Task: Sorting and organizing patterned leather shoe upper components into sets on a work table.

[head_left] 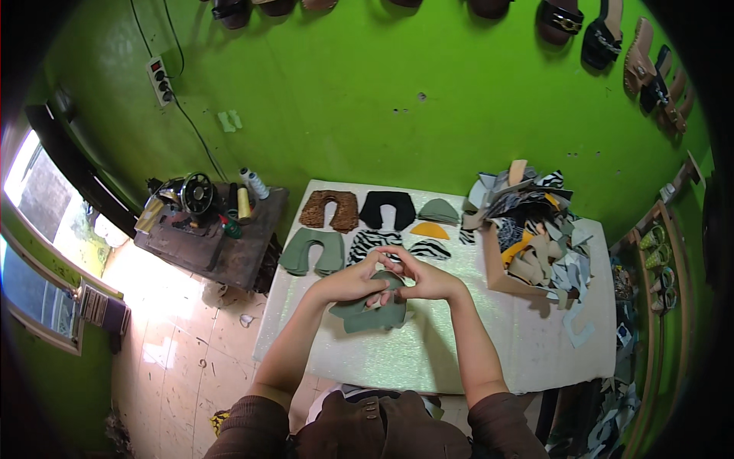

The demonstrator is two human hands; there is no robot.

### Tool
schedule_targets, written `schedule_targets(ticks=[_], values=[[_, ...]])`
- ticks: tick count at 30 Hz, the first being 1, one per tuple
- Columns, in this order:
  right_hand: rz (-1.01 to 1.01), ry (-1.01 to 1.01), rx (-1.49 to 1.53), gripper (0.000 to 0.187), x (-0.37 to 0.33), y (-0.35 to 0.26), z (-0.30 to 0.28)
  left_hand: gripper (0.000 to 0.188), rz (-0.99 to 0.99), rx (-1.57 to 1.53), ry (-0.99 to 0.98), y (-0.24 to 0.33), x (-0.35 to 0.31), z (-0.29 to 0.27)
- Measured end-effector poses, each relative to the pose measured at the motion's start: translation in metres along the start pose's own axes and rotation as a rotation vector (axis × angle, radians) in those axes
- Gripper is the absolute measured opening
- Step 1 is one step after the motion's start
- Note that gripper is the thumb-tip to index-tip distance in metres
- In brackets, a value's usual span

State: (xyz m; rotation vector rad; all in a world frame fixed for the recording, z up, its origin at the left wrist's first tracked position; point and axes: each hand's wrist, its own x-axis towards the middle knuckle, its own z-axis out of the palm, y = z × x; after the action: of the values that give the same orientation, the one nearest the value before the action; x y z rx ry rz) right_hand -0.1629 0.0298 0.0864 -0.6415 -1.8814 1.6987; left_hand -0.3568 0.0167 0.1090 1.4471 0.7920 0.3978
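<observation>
Over the middle of the pale table [474, 344], my left hand [353, 283] and my right hand [427, 281] meet around grey-green U-shaped cut pieces [371, 320], which look like leather or fabric. Fingers of both hands are curled in at the pieces, and some fingertips are hidden. Just beyond lie a zebra-striped U-shaped stack [365, 249] and a zebra half-moon piece [430, 249]. Around them are a green U-shaped stack [292, 256], a brown one [312, 208], a black one [388, 201], a green half-moon [439, 209] and a yellow half-moon [430, 230].
A cardboard box [495, 266] heaped with scraps stands on the table's right, a pale blue offcut [575, 330] near it. At left, a sewing machine [187, 200] and thread spools [244, 203] sit on a dark stand. Sandals [602, 42] line the green wall.
</observation>
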Motion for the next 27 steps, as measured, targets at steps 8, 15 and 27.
schedule_targets(ticks=[8,15,27], values=[[0.187,-0.118,0.107,0.027,0.055,0.033,0.034,0.018,-0.025,0.089,0.190,-0.027,-0.056,-0.071],[0.298,0.069,0.334,0.041,0.080,0.083,0.065,0.023,-0.078,-0.528,0.482,-0.101,-0.077,-0.088],[-0.036,0.588,-0.347,0.062,0.110,0.095,0.112,0.023,-0.003,0.471,0.663,-0.077,-0.088,-0.084]])
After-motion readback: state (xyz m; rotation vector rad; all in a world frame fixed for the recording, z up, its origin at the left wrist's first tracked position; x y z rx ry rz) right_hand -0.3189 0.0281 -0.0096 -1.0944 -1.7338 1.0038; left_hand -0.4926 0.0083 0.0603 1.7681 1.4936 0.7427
